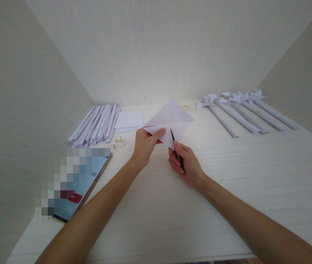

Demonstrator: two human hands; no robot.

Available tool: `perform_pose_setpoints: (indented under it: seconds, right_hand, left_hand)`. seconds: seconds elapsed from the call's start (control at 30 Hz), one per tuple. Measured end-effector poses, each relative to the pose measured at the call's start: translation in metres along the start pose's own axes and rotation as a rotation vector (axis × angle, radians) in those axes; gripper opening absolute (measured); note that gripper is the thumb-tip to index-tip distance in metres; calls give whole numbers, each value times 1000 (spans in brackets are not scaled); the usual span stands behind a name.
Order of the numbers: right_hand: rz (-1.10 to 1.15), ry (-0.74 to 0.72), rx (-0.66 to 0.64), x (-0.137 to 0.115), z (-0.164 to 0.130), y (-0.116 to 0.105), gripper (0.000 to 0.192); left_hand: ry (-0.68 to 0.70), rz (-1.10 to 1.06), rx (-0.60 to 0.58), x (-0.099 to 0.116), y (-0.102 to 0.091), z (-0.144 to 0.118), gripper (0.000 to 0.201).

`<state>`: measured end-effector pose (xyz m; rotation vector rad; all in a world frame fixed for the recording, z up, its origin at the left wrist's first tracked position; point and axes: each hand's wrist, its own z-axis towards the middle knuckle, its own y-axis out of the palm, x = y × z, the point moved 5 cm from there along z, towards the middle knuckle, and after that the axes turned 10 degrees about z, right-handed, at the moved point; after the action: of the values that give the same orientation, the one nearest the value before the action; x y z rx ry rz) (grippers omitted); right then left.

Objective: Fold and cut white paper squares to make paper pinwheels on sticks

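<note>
Folded white paper triangle (pixel 169 119) sits at the centre of the frame, lifted just above the pale wooden table (pixel 227 183), my left hand (pixel 144 145) pinching its lower left edge while my right hand (pixel 186 165) is clenched around small dark scissors (pixel 174 146) whose blades meet its bottom edge. I judge the risk is a crooked or overlong cut if the sheet twists in that one-corner grip. Rolled white paper tubes (pixel 95 126) lie upper left, finished paper pinwheels (pixel 241 110) upper right.

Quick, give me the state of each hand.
Left hand: closed on the folded paper.
Right hand: closed on the scissors, blades at the paper.
</note>
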<state>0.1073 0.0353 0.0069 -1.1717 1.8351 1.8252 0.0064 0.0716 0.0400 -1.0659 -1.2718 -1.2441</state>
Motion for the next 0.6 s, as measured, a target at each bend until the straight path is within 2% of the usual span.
perform_pose_setpoints:
  seconds: [0.6]
  right_hand:
    - [-42,-37,36,1,1,-2,39]
  left_hand:
    - [-3,-7,27,-2,0,-1,29]
